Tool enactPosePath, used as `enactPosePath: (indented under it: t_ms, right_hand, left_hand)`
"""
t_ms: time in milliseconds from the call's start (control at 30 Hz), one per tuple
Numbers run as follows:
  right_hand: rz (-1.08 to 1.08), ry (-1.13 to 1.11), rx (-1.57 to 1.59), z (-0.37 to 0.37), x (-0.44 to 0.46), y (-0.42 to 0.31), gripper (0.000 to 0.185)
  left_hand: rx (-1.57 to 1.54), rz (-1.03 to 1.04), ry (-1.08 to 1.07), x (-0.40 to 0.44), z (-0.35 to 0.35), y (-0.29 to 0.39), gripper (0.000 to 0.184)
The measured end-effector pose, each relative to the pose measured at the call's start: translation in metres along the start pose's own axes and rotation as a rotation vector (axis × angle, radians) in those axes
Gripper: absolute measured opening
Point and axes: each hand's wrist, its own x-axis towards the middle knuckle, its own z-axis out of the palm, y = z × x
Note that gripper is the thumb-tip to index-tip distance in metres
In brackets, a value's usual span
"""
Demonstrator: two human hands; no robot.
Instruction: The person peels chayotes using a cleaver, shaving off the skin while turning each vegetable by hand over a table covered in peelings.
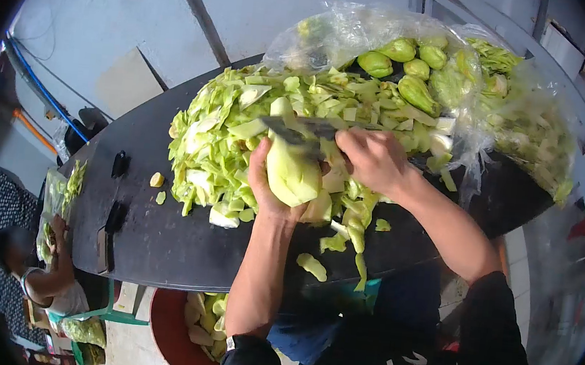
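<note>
A peeled pale green chayote [293, 175] is in my left hand [269, 187], its fingers wrapped round the lower part. Above it, my right hand [367, 159] is closed on a knife whose dark, motion-blurred blade [298, 128] lies across the top of the chayote. Around and behind both hands spreads a large heap of green peelings and cut pieces [221, 119]. Long strips of peel [357, 227] hang below my hands near the table's front edge.
Whole chayotes [414, 89] and a clear plastic bag [523, 124] lie at the back right of the black table [140, 224]. A red tub [168, 339] with pale pieces stands below the front edge. At far left, another person [51, 279] handles green pieces.
</note>
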Motion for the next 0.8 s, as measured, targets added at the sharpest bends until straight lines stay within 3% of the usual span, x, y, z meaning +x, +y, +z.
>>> enactPosePath:
  t_ms: [33, 67, 133, 167, 200, 267, 333, 433, 500, 533, 600, 667, 700, 733, 800]
  right_hand:
    - [-0.024, -0.037, -0.011, -0.003, -0.002, -0.005, 0.004]
    - [-0.021, -0.038, -0.008, 0.000, -0.002, -0.004, 0.004]
    - [0.039, -0.062, 0.065, 0.005, 0.000, 0.007, 0.005]
    - [0.221, -0.180, 0.037, 0.006, 0.004, 0.014, 0.009]
    - [0.217, -0.164, 0.028, 0.004, 0.007, 0.018, 0.009]
    - [0.432, -0.286, -0.029, 0.002, 0.007, 0.026, 0.018]
    - [0.340, -0.196, -0.043, 0.004, 0.000, 0.028, 0.017]
    - [0.317, -0.142, 0.013, 0.003, -0.010, 0.021, 0.022]
    - [0.097, -0.010, 0.030, 0.003, -0.011, 0.014, 0.025]
    - [0.096, -0.008, 0.032, 0.001, -0.012, 0.008, 0.025]
    - [-0.052, 0.045, -0.046, 0.000, -0.012, -0.003, 0.012]
    - [-0.140, 0.122, -0.035, 0.000, -0.009, -0.011, 0.012]
    - [-0.238, 0.153, -0.015, -0.004, -0.009, -0.016, 0.020]
    - [-0.338, 0.185, 0.004, -0.005, -0.008, -0.019, 0.028]
    - [-0.369, 0.164, -0.007, -0.004, -0.009, -0.022, 0.030]
  left_hand:
    - [-0.036, -0.006, 0.012, -0.002, 0.002, 0.002, 0.052]
    - [-0.049, 0.077, 0.223, -0.003, 0.006, -0.005, 0.054]
    - [0.032, 0.010, 0.014, -0.004, 0.001, -0.001, 0.056]
    - [0.028, -0.017, -0.023, -0.004, -0.001, -0.002, 0.057]
    - [0.035, -0.015, -0.040, -0.003, 0.002, -0.002, 0.057]
    - [0.069, -0.009, 0.047, -0.003, 0.005, -0.003, 0.056]
    - [0.021, -0.005, 0.051, 0.001, 0.004, 0.001, 0.056]
    - [-0.149, 0.061, 0.280, 0.006, 0.000, 0.007, 0.047]
    - [-0.094, 0.093, 0.344, 0.001, 0.010, 0.012, 0.047]
    - [-0.044, 0.121, 0.409, -0.001, 0.014, 0.014, 0.046]
    - [-0.088, 0.144, 0.377, 0.005, -0.001, 0.014, 0.049]
    - [0.064, 0.156, 0.301, 0.005, -0.017, 0.015, 0.058]
    - [0.066, 0.108, 0.358, -0.001, -0.005, 0.017, 0.059]
    - [0.034, 0.124, 0.283, 0.001, -0.017, 0.016, 0.060]
    - [-0.006, 0.094, 0.188, 0.006, -0.026, 0.016, 0.062]
